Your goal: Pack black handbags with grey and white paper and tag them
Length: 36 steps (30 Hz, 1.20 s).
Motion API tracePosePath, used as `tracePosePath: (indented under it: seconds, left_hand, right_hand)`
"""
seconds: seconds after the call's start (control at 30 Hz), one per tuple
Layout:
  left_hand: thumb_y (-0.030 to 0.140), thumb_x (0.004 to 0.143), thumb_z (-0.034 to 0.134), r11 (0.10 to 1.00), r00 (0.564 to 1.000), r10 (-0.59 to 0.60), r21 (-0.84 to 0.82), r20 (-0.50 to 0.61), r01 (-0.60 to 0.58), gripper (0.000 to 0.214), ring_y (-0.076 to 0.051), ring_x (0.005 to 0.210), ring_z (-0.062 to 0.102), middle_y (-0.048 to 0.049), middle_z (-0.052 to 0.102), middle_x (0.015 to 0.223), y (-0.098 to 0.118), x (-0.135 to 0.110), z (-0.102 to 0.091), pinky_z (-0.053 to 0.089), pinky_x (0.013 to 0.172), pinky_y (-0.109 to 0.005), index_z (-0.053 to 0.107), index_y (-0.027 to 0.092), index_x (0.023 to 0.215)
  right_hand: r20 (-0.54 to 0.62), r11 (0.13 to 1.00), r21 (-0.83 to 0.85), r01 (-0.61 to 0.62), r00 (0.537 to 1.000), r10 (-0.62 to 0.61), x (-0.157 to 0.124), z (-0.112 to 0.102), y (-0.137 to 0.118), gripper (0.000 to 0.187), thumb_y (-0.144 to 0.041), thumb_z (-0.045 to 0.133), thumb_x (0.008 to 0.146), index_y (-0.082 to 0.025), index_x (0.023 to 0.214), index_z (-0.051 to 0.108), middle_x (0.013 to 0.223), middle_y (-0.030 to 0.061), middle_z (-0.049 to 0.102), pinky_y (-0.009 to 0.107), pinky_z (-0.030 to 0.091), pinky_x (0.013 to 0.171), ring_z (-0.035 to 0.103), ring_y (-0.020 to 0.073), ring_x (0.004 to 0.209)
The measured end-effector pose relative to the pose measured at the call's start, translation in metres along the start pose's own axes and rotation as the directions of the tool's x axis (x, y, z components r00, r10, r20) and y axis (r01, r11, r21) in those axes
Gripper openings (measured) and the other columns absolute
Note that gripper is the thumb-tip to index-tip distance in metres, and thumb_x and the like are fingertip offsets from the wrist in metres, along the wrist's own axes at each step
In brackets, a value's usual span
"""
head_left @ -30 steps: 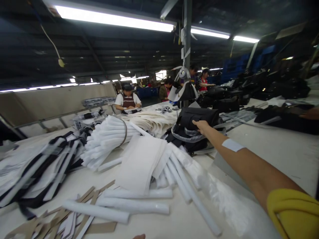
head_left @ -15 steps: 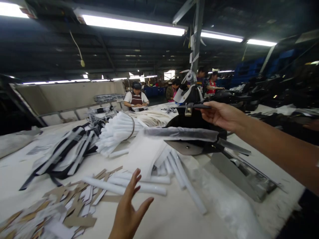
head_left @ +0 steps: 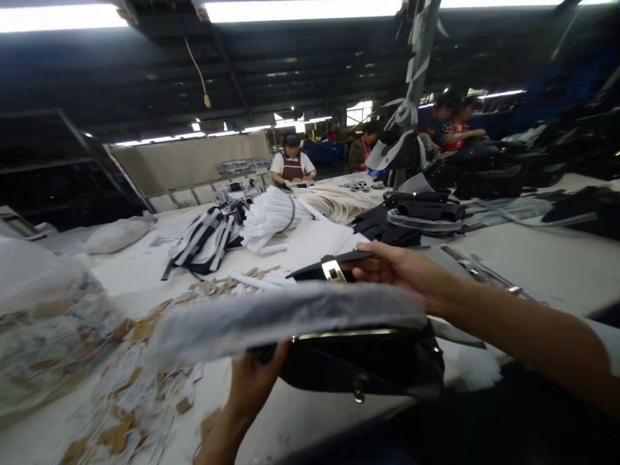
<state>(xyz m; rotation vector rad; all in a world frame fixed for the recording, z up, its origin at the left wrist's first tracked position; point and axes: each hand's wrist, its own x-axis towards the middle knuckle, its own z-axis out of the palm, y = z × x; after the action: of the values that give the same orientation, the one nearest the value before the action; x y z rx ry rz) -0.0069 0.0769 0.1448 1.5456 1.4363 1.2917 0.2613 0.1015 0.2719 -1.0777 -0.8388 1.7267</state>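
Both hands hold a black handbag (head_left: 358,365) with a gold zipper in front of me, above the table's near edge. My right hand (head_left: 407,274) is closed on its raised flap, beside a shiny metal clasp (head_left: 334,271). At the bag's left end, my left hand (head_left: 254,381) grips the side, thumb uppermost and the other fingers mostly hidden. A strap wrapped in cloudy plastic (head_left: 290,316) stretches across the front of the bag, blurred at its left end. A small metal fitting (head_left: 358,391) hangs from the bag's lower front.
White tubes (head_left: 271,219) lie bundled beyond the bag, next to black-and-white strips (head_left: 203,239). Paper and card scraps (head_left: 121,426) cover the left side, near a clear plastic sack (head_left: 48,329). More black bags (head_left: 421,210) lie behind. A co-worker (head_left: 292,165) sits across the table.
The handbag has come nearer and lower in my right hand. My left hand, earlier open and apart from it, now grips its left end. The view has swung left.
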Motion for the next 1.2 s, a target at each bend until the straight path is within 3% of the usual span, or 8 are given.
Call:
tracePosePath:
  seconds: [0.13,0.23,0.37,0.53,0.73,0.83,1.0,1.2]
  left_hand:
    - [0.061,0.077,0.066,0.988,0.997,-0.079,0.129,-0.020,0.081,0.051,-0.033,0.104,0.066,-0.0069,0.075,0.101,-0.008,-0.001,-0.037,0.049,0.096,-0.042,0.072,0.017,0.102]
    - [0.063,0.079,0.063,0.972,0.981,-0.186,0.158,0.056,0.175,0.051,-0.033,0.103,0.067,-0.0078,0.075,0.101,-0.033,0.006,-0.047,0.050,0.094,-0.040,0.073,0.017,0.099]
    - [0.054,0.088,0.055,0.952,0.965,-0.257,0.188,0.057,0.242,0.057,-0.034,0.111,0.065,-0.0158,0.070,0.120,-0.073,0.007,-0.048,0.050,0.096,-0.044,0.064,0.012,0.126]
    - [0.046,0.091,0.057,0.938,0.992,-0.036,0.345,0.122,-0.009,0.063,-0.028,0.144,0.034,-0.0092,0.041,0.154,-0.071,-0.009,-0.058,0.026,0.119,-0.042,0.043,0.021,0.147]
    - [0.057,0.082,0.069,0.664,0.685,0.197,0.419,0.701,-0.619,0.081,-0.030,0.145,0.033,-0.0093,0.039,0.155,-0.040,-0.023,-0.046,0.027,0.118,-0.051,0.036,0.029,0.150]
    - [0.047,0.077,0.078,0.564,0.617,0.168,0.438,0.769,-0.700,0.094,-0.032,0.144,0.032,-0.0117,0.035,0.157,-0.047,-0.022,-0.032,0.033,0.114,-0.055,0.026,0.028,0.154]
    - [0.020,0.097,0.053,0.420,0.565,0.292,0.427,0.772,-0.801,0.058,-0.023,0.135,0.048,-0.0041,0.045,0.152,-0.074,-0.028,-0.023,0.042,0.110,-0.044,0.034,0.033,0.150]
    - [0.012,0.100,0.037,0.412,0.494,0.358,0.341,0.792,-0.845,0.050,-0.020,0.131,0.052,-0.0017,0.055,0.144,-0.086,-0.040,-0.025,0.045,0.106,-0.040,0.039,0.028,0.148]
  right_hand:
    - [0.088,0.979,-0.201,-0.023,0.995,0.041,0.035,-0.002,0.026,0.042,-0.044,0.043,0.100,-0.013,0.097,0.071,0.102,0.0126,0.076,0.032,0.059,0.088,0.073,0.0190,0.091]
    - [-0.023,0.902,-0.413,0.128,0.988,-0.151,0.056,-0.015,0.050,0.039,-0.043,0.047,0.099,-0.012,0.110,0.069,0.116,0.0151,0.072,0.038,0.050,0.103,0.069,0.0223,0.107]
    - [-0.030,0.564,-0.783,0.263,0.889,-0.457,0.046,-0.028,0.081,0.039,-0.044,0.053,0.096,-0.019,0.121,0.067,0.124,0.0101,0.069,0.046,0.044,0.108,0.062,0.0276,0.118]
    - [0.428,0.132,-0.860,0.493,0.838,-0.337,-0.001,-0.026,0.124,0.048,-0.048,0.060,0.091,-0.026,0.134,0.061,0.141,0.0061,0.058,0.045,0.034,0.116,0.048,0.0278,0.135]
    - [0.673,-0.252,-0.731,0.634,0.730,-0.116,0.007,-0.037,0.156,0.084,-0.045,0.071,0.083,-0.022,0.154,0.032,0.158,0.0118,0.034,0.054,0.016,0.122,0.024,0.0306,0.148]
    - [0.688,-0.332,-0.699,0.633,0.722,-0.073,0.024,-0.045,0.162,0.090,-0.042,0.072,0.082,-0.024,0.156,0.024,0.159,0.0107,0.031,0.056,0.022,0.120,0.024,0.0320,0.148]
    - [0.707,-0.385,-0.673,0.631,0.702,-0.087,0.034,-0.055,0.190,0.066,-0.022,0.058,0.093,-0.033,0.153,0.032,0.152,0.0038,0.045,0.055,0.035,0.113,0.039,0.0302,0.141]
    - [0.754,-0.338,-0.649,0.682,0.636,-0.165,0.025,-0.071,0.220,0.056,-0.009,0.041,0.097,-0.026,0.150,0.038,0.145,0.0043,0.054,0.050,0.036,0.114,0.044,0.0241,0.139]
